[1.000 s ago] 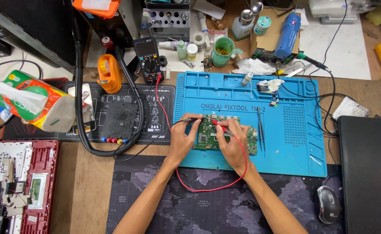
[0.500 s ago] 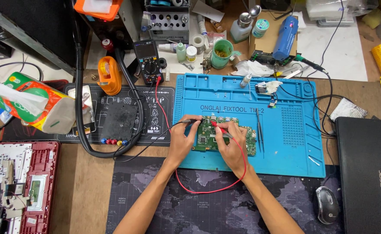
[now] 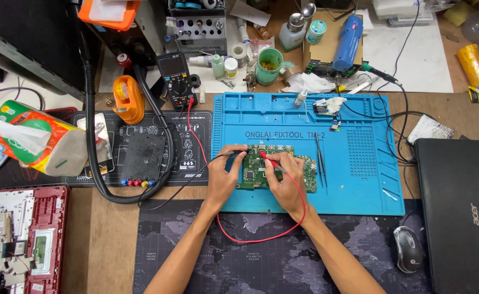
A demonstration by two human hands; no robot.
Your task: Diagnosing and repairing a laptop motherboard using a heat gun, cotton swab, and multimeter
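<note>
Board (image 3: 256, 173) lies flat on the blue mat (image 3: 354, 185), mid-table. Your left hand (image 3: 224, 177) is closed round the black probe (image 3: 234, 154), tip at the board's top edge. Your right hand (image 3: 284, 181) pinches the red probe (image 3: 265, 159), tip on the board. Both leads run to the meter (image 3: 177, 79); tweezers (image 3: 319, 158) just right of the board

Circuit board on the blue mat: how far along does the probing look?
Done: the green circuit board lies bare on the blue mat, and the multimeter has red and black leads run to it.
In hand: the left hand holds the black probe at the board's top edge; the right hand holds the red probe on it.
Left: cannot tell; the meter's reading is too small.
</note>
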